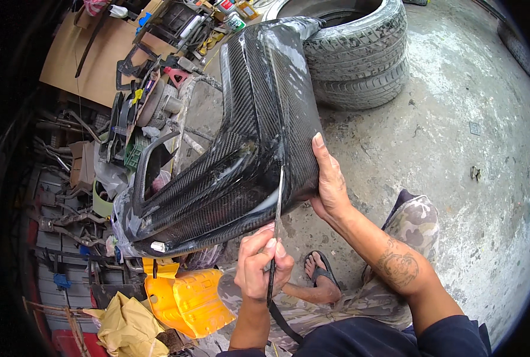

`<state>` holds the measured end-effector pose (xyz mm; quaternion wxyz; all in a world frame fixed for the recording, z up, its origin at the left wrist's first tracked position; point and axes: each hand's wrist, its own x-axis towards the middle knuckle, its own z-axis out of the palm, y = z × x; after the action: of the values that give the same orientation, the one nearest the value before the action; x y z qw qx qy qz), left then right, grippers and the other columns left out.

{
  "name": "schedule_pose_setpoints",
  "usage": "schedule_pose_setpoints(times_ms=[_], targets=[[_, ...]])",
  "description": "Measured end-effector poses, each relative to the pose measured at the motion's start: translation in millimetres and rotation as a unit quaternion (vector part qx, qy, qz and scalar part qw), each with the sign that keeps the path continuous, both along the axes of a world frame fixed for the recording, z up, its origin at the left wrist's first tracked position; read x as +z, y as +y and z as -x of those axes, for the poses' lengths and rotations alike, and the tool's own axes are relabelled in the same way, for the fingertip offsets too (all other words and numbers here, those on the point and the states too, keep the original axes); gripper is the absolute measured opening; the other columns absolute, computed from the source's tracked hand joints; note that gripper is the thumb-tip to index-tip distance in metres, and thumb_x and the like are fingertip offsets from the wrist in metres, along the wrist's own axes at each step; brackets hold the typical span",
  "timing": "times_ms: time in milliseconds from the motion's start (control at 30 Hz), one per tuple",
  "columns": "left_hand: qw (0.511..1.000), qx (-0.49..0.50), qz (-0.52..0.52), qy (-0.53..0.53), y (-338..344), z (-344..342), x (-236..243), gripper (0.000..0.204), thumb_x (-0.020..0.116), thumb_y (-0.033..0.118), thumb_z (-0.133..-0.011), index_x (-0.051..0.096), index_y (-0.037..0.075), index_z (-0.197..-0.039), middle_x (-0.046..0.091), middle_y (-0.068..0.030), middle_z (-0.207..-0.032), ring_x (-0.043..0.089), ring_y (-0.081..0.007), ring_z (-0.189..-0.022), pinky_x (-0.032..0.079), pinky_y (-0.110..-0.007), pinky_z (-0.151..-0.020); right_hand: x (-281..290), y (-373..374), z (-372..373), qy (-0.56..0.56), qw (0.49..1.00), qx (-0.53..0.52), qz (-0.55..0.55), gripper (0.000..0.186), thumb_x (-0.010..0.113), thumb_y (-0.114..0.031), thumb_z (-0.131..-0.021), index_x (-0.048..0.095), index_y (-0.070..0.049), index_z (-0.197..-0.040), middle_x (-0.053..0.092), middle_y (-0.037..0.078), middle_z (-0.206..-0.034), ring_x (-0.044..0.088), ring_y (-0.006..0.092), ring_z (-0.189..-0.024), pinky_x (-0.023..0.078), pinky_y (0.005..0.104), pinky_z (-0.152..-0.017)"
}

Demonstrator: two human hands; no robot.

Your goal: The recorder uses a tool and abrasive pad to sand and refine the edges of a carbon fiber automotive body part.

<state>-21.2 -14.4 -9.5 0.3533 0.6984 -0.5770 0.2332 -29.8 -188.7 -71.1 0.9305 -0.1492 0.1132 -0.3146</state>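
A large, glossy black carbon-fibre panel (265, 125), bent like a car bumper corner, spans the middle with whitish smears on its surface. My right hand (331, 181) grips its right edge, thumb up along the side and the other fingers partly hidden behind it. Below the panel's lower edge, my left hand (260, 265) pinches a thin, narrow strip (280, 199), pale above and dark where it sticks out under the fingers. The strip's upper end lies against or just in front of the panel; I cannot tell whether it is attached there.
Two stacked tyres (360, 53) stand behind the panel's upper end. A yellow plastic part (187, 300) and crumpled brown paper (128, 327) lie at lower left. Metal pipes and scrap (68, 220) crowd the left side. My sandalled foot (318, 271) rests on the concrete floor (455, 149).
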Motion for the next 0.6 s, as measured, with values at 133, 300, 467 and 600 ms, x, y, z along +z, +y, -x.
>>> schedule_pose_setpoints(times_ms=[133, 300, 467, 600], targets=[[1.000, -0.009, 0.001, -0.008, -1.6, -2.5, -2.2, 0.012, 0.067, -0.001, -0.094, 0.056, -0.001, -0.100, 0.071, -0.0238, -0.105, 0.070, -0.0254, -0.075, 0.057, -0.034, -0.067, -3.2, -1.2, 0.0, -0.001, 1.000, 0.003, -0.002, 0.060, 0.064, -0.051, -0.102, 0.062, 0.003, -0.128, 0.069, 0.011, -0.126, 0.065, 0.0177, -0.112, 0.049, 0.0339, -0.102], [1.000, -0.021, 0.008, -0.004, -0.3, -5.7, -6.3, 0.014, 0.068, -0.001, -0.093, 0.057, -0.001, -0.102, 0.072, -0.0242, -0.104, 0.070, -0.0277, -0.077, 0.057, -0.035, -0.068, -9.0, -2.6, -1.8, 0.017, 0.999, 0.015, 0.040, 0.073, 0.060, -0.058, -0.101, 0.053, 0.003, -0.140, 0.066, 0.013, -0.131, 0.068, 0.0201, -0.112, 0.055, 0.0371, -0.097], [1.000, -0.004, -0.006, -0.030, -6.4, -7.6, -5.4, 0.015, 0.070, -0.002, -0.093, 0.059, -0.001, -0.102, 0.072, -0.0241, -0.104, 0.071, -0.0292, -0.080, 0.059, -0.037, -0.071, -3.6, -0.9, -1.3, 0.019, 0.999, 0.002, 0.027, 0.074, 0.061, -0.058, -0.101, 0.053, 0.004, -0.140, 0.066, 0.014, -0.130, 0.067, 0.0200, -0.112, 0.055, 0.0372, -0.098], [1.000, -0.005, 0.020, 0.001, -1.8, -6.8, -5.9, 0.013, 0.069, -0.002, -0.094, 0.058, -0.002, -0.102, 0.071, -0.0237, -0.105, 0.071, -0.0269, -0.083, 0.059, -0.034, -0.073, 1.1, -1.6, -0.4, -0.004, 1.000, -0.006, 0.015, 0.062, 0.064, -0.052, -0.102, 0.061, 0.003, -0.130, 0.069, 0.011, -0.126, 0.066, 0.0182, -0.111, 0.051, 0.0342, -0.101]])
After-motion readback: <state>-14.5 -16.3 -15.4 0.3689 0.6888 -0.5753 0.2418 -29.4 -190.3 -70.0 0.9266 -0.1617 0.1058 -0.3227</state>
